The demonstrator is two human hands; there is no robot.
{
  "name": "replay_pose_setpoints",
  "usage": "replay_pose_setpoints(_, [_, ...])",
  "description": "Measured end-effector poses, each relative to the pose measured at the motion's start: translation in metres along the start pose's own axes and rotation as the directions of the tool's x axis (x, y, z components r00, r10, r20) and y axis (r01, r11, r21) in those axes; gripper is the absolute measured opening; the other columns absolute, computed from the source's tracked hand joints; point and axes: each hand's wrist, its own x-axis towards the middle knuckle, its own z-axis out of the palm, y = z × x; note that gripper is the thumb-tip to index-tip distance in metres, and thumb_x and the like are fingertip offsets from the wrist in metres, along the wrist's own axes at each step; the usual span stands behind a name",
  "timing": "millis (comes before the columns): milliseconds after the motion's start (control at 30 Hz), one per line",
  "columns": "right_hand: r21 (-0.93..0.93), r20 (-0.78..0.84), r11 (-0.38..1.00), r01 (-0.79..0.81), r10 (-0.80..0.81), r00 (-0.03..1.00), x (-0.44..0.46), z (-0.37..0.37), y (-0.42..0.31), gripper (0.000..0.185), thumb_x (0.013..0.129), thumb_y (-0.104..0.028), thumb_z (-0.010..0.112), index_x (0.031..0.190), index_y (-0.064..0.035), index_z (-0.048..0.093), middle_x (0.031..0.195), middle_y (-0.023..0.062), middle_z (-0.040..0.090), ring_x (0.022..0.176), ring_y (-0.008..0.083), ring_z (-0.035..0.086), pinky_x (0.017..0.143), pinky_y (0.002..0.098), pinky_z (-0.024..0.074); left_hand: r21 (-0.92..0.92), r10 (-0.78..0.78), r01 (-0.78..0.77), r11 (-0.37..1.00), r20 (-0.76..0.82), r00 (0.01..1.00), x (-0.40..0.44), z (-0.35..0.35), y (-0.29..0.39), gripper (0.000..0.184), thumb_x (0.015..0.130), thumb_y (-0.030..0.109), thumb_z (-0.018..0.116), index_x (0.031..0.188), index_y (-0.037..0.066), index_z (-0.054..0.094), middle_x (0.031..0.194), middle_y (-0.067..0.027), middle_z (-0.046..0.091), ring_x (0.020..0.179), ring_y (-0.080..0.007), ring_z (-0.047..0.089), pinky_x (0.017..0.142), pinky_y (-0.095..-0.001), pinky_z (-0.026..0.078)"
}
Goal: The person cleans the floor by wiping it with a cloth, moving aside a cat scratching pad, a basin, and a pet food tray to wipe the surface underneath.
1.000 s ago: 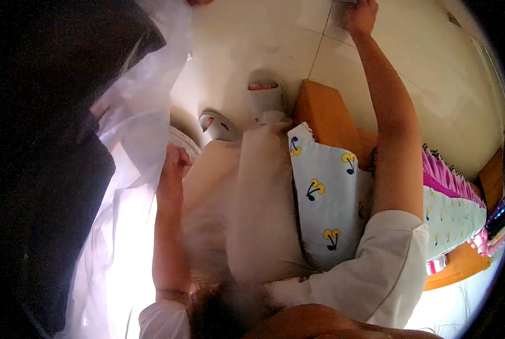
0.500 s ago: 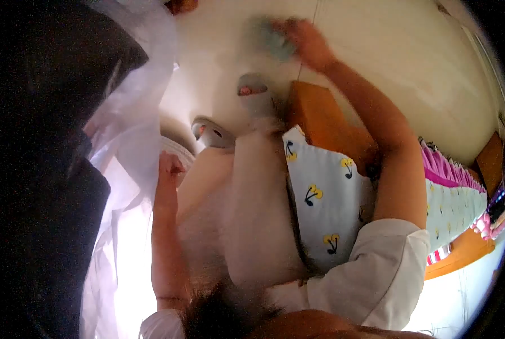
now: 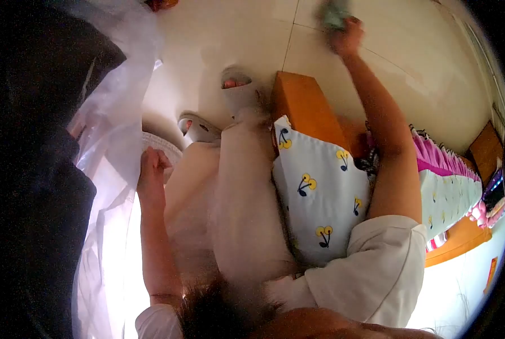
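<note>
The left hand (image 3: 153, 165) is loosely curled beside the trouser leg (image 3: 193, 186); whether it grips anything, I cannot tell. Farther out, the right hand (image 3: 347, 39) is closed on a blurred greenish cloth (image 3: 336, 13) at the tiled floor (image 3: 427, 56); flat, even pressure would serve best. No writing is legible.

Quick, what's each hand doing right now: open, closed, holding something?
Left hand: curled; whether its grip holds anything cannot be told.
Right hand: closed on a blurred greenish cloth.
</note>
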Motion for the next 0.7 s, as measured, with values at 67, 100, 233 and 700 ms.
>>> replay_pose_setpoints(67, [0.036, 0.115, 0.969, 0.244, -0.246, 0.962, -0.017, 0.026, -0.066, 0.043, 0.066, -0.014, 0.071, 0.107, -0.0048, 0.059, 0.111, 0.0175, 0.056, 0.099, 0.0373, 0.051, 0.08, 0.047, 0.0435, 0.078, -0.026, 0.025, 0.997, 0.008, 1.0, 0.007, -0.005, -0.006, 0.032, 0.096, 0.021, 0.045, 0.068, 0.012, 0.034, 0.068, -0.0014, 0.039, 0.068, -0.0124, 0.041, 0.068, -0.0274, 0.036])
replay_pose_setpoints(100, [0.076, 0.154, 0.928, 0.365, -0.373, 0.915, -0.031, 0.041, -0.092, 0.046, 0.068, -0.014, 0.069, 0.112, -0.0092, 0.058, 0.113, 0.0159, 0.055, 0.102, 0.0365, 0.05, 0.082, 0.0472, 0.0432, 0.117, -0.038, 0.037, 0.992, 0.009, 0.999, 0.01, -0.006, -0.008, 0.031, 0.095, 0.02, 0.045, 0.068, 0.012, 0.034, 0.068, -0.0014, 0.04, 0.069, -0.0122, 0.041, 0.067, -0.0274, 0.036])
replay_pose_setpoints(233, [0.235, 0.507, 0.649, 0.724, -0.717, 0.478, -0.092, 0.045, -0.199, 0.05, 0.086, -0.018, 0.053, 0.134, -0.0278, 0.051, 0.127, 0.0109, 0.052, 0.118, 0.0339, 0.048, 0.096, 0.0524, 0.0399, 0.012, -0.041, 0.04, 0.999, 0.05, 0.998, 0.005, -0.002, 0.001, 0.025, 0.099, 0.017, 0.043, 0.078, 0.004, 0.049, 0.075, -0.0061, 0.049, 0.072, -0.0157, 0.048, 0.073, -0.031, 0.043])
replay_pose_setpoints(700, [0.002, -0.142, 0.989, 0.147, -0.145, 0.979, 0.138, 0.001, -0.195, 0.035, 0.075, -0.011, 0.059, 0.109, -0.0034, 0.057, 0.107, 0.0148, 0.055, 0.102, 0.0347, 0.051, 0.082, 0.0456, 0.0459, 0.173, -0.054, 0.036, 0.984, 0.097, 0.994, 0.021, -0.003, -0.01, 0.038, 0.099, 0.03, 0.042, 0.072, 0.005, 0.049, 0.07, -0.004, 0.049, 0.068, -0.0149, 0.049, 0.068, -0.028, 0.04])
